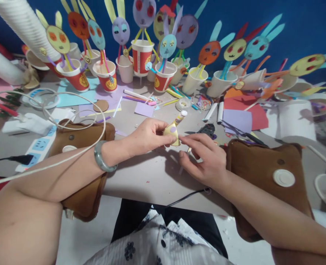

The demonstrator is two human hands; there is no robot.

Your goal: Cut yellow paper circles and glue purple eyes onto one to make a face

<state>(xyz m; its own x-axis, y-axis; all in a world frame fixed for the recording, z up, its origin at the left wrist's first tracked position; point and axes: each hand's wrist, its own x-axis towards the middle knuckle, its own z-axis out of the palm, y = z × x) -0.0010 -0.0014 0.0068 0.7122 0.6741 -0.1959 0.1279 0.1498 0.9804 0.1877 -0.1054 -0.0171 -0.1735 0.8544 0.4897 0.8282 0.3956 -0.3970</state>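
My left hand [149, 135] is closed on a small yellow paper piece [170, 133] bearing a purple spot, pinched between thumb and fingers above the table. Just right of it is my right hand [205, 156], its fingers bent and its thumb apart from the index finger. The index fingertip is at the paper's right edge; whether it touches cannot be made out. A short white-capped tube [181, 116] shows right behind the yellow paper. Beyond my right hand lie dark-handled scissors [207, 130], partly covered by the fingers. A thin pale stick shows under the right fingers, mostly hidden.
Along the back stand several paper cups [163, 79] with rabbit-faced paper figures. Brown cushions [262, 184] lie under both forearms. A white cable [103, 132] loops over my left arm beside a power strip [38, 147]. Coloured paper [237, 120], markers and a tape roll [183, 104] lie mid-table.
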